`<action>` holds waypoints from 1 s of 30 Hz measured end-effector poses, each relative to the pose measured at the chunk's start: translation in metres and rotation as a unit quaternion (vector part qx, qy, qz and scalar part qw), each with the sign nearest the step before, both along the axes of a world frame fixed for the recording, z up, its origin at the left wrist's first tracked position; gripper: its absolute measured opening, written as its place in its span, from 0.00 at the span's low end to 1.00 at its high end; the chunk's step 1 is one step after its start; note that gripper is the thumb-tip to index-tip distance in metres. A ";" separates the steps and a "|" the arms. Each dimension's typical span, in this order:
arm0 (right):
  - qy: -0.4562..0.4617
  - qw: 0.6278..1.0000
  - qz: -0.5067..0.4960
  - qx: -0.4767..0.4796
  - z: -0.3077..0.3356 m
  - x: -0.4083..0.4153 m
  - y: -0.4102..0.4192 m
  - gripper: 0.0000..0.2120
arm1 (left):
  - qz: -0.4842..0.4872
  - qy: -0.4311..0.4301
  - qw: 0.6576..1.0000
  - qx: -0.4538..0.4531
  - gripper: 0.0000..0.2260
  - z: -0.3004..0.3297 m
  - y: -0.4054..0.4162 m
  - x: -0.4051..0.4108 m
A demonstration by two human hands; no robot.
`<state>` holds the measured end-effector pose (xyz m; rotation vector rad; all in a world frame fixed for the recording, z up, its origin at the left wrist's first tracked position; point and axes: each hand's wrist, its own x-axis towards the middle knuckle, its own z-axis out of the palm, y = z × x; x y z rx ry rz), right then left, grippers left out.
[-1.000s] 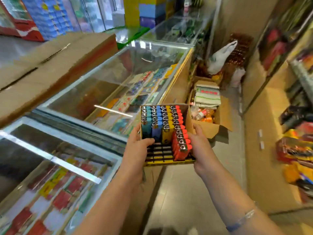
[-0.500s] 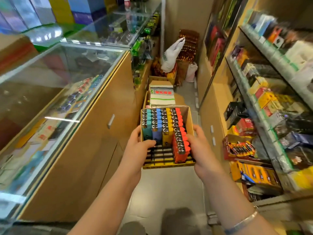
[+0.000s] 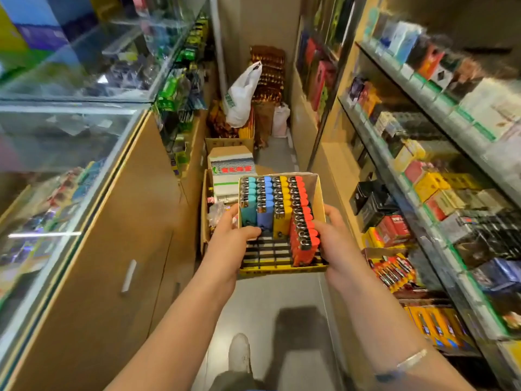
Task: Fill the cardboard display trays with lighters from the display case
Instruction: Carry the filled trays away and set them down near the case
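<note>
Swinging away from the glass case, the tray now hangs over the aisle floor, left hand and right hand gripping its side walls. Light, bendy cardboard; loose lighters could tip, so support low at both sides.

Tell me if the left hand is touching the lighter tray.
Touching. The head view shows the left hand gripping the tray's left wall, thumb curled over its edge inside.

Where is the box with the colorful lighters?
In the head view, the lighter tray is at the center, held between the left hand and right hand, above the aisle floor.
</note>
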<state>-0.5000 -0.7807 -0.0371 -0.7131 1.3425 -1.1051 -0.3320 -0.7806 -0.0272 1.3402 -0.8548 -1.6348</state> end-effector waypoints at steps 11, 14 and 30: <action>-0.023 0.996 -0.089 0.009 -0.005 -0.009 -0.141 0.17 | -0.083 -0.024 0.996 0.007 0.23 0.005 -0.169 -0.013; -0.012 0.995 -0.093 0.028 -0.016 -0.019 -0.165 0.15 | -0.092 -0.013 0.995 0.025 0.23 -0.005 -0.197 -0.021; 0.054 0.993 -0.053 0.095 -0.058 -0.108 -0.320 0.19 | -0.050 -0.017 0.995 0.089 0.34 -0.047 -0.341 -0.104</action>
